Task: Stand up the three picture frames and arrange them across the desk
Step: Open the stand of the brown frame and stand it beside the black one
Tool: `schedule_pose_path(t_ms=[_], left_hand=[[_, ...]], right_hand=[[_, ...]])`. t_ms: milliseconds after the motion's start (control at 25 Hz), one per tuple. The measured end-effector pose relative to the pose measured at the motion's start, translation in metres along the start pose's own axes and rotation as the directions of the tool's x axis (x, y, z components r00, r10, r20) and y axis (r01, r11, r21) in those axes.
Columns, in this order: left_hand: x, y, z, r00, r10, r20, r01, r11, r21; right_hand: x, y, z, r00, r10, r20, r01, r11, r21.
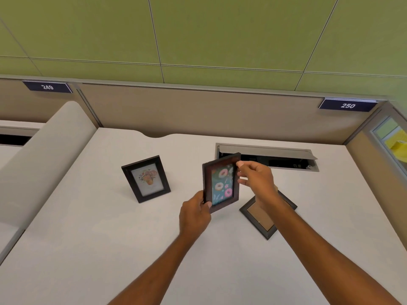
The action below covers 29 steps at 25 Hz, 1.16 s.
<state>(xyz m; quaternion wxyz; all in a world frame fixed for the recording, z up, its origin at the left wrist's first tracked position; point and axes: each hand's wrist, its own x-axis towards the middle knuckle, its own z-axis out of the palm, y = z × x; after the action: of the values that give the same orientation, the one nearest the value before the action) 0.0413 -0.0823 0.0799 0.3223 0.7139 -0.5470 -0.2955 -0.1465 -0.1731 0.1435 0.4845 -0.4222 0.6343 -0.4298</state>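
A dark frame with a donut picture [221,183] is held above the white desk [88,227], picture side toward me. My left hand [195,213] grips its lower left corner. My right hand [256,181] pinches its upper right edge. A black frame with a flower picture [145,178] stands upright on the desk to the left. A third frame [262,219] lies face down to the right, its brown backing showing, partly hidden under my right forearm.
An open cable tray with a grey lid [267,158] is set into the desk behind the held frame. A beige partition [198,111] runs along the back, and a padded divider [44,155] bounds the left side. Number plates 249 [47,86] and 250 [347,105] hang above.
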Motion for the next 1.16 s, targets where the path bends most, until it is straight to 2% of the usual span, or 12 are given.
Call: schedule_pose_path(t_ms=[160,360,600,880,1160], left_hand=[[0.013,-0.005,-0.013,0.996,-0.065,0.059,0.076,0.975,-0.208],[0.017,0.003,-0.023,0.985,-0.085,0.15,0.139,0.905,-0.401],[0.024,0.001,-0.035,0.962,-0.068,0.263,0.166,0.914,-0.371],[0.029,-0.002,-0.041,0.979,0.004,0.202,0.034,0.982,-0.187],[0.038,-0.011,-0.036,0.949,-0.008,0.315,0.118,0.936,-0.332]], right_hand=[[0.003,0.002,-0.008,1.0,-0.028,-0.006,0.027,0.999,-0.02],[-0.002,0.006,-0.005,0.983,0.092,0.159,-0.088,0.995,-0.037],[-0.008,0.014,-0.003,0.978,0.133,0.158,-0.126,0.991,-0.055],[-0.009,0.018,0.0,0.972,0.177,0.153,-0.178,0.984,-0.008],[0.004,0.029,0.016,0.941,0.289,0.176,-0.303,0.951,0.058]])
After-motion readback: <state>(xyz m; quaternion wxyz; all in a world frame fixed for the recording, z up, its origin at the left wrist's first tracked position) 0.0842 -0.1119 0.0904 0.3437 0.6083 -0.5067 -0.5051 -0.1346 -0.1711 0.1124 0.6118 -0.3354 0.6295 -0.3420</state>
